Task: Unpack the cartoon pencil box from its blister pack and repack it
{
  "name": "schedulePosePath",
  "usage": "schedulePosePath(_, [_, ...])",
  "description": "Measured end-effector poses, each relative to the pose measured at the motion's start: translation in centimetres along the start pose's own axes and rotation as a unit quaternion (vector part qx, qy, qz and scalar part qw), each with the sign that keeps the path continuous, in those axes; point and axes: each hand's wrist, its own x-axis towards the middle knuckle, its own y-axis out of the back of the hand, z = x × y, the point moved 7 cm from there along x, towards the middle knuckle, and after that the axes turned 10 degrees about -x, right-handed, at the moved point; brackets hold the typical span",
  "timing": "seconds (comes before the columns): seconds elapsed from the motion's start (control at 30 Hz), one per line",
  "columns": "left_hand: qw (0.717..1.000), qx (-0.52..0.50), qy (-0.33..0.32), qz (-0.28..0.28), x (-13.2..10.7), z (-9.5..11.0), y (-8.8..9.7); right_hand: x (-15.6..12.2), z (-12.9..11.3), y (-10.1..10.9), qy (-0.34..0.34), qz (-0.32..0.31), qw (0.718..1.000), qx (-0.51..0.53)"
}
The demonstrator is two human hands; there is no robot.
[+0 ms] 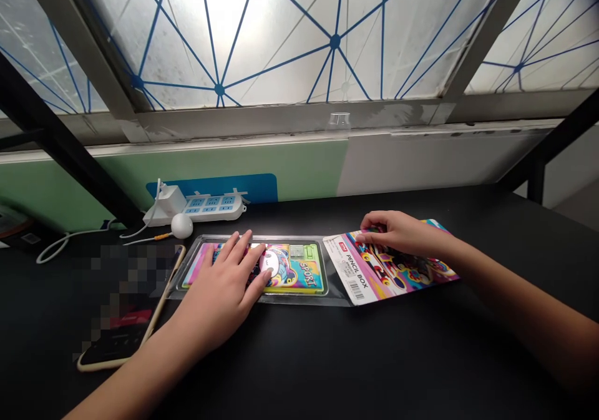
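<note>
A colourful pencil box (294, 269) lies in a clear plastic blister tray (337, 298) on the black table (327, 364). My left hand (224, 295) rests flat on the box's left half, fingers stretched out. To the right lies the printed backing card (374, 276) marked "PENCIL BOX". My right hand (397, 231) lies on the card's far edge with its fingers curled down onto it.
A phone (126, 320) lies left of the tray, its screen blurred out. Behind it sit a white power strip (210, 206) with a charger and cable, and a small white ball (181, 225). A window with blue lines runs along the back wall.
</note>
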Motion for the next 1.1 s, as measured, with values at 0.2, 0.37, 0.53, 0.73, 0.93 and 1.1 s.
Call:
schedulePosePath(0.2, [1.000,-0.021,0.014,-0.015,0.0,0.0,-0.2,-0.1,-0.2,-0.1,-0.011,-0.012,1.000,0.014])
schedulePosePath(0.37, [0.991,-0.117,0.038,-0.052,-0.2,0.1,0.5,-0.4,-1.9,-1.4,-0.012,0.008,1.000,0.026])
schedulePosePath(0.53, [0.960,-0.275,0.051,-0.025,-0.6,0.6,1.1,-0.9,-3.3,-2.0,-0.019,0.016,0.998,0.062])
schedulePosePath(0.73, [0.892,-0.450,0.036,-0.006,-1.4,2.8,1.4,-1.6,-5.7,-3.2,0.009,0.021,0.998,0.054])
schedulePosePath(0.93, [0.764,-0.633,0.084,0.096,-1.3,0.9,3.3,-1.2,-4.6,-3.0,0.007,-0.007,0.999,0.053])
schedulePosePath(1.1, [0.734,-0.625,0.114,0.240,-0.6,-2.7,3.6,-1.0,-2.9,-1.5,0.034,-0.057,0.996,0.052])
